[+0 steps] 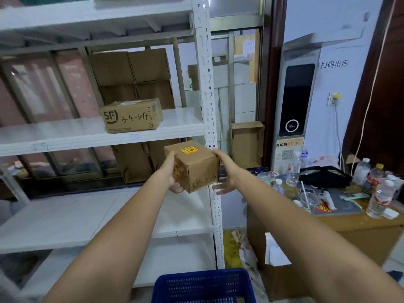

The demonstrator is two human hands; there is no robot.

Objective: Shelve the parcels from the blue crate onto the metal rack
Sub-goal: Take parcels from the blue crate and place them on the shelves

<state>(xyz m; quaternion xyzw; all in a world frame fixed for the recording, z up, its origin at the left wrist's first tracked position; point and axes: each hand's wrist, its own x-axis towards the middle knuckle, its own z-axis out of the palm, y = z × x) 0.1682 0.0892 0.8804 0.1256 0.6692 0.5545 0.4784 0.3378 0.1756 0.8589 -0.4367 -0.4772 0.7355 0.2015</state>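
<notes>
A small brown cardboard parcel [194, 166] with a yellow sticker on top is held in the air in front of the white metal rack [206, 84], near its right upright. My left hand [172, 171] grips the parcel's left side and my right hand [225, 171] presses its right side. The parcel hangs between the middle shelf [76, 136] and the lower shelf [87, 217]. Another brown parcel marked SF [132, 115] lies on the middle shelf. The blue crate [203, 285] shows at the bottom edge, below my arms.
Cardboard boxes are stacked behind the rack [131, 68]. To the right stands a wooden desk [349, 228] crowded with water bottles [380, 197] and small items. A scanner panel [295, 95] hangs on the wall. A brown box [247, 143] leans beside the rack.
</notes>
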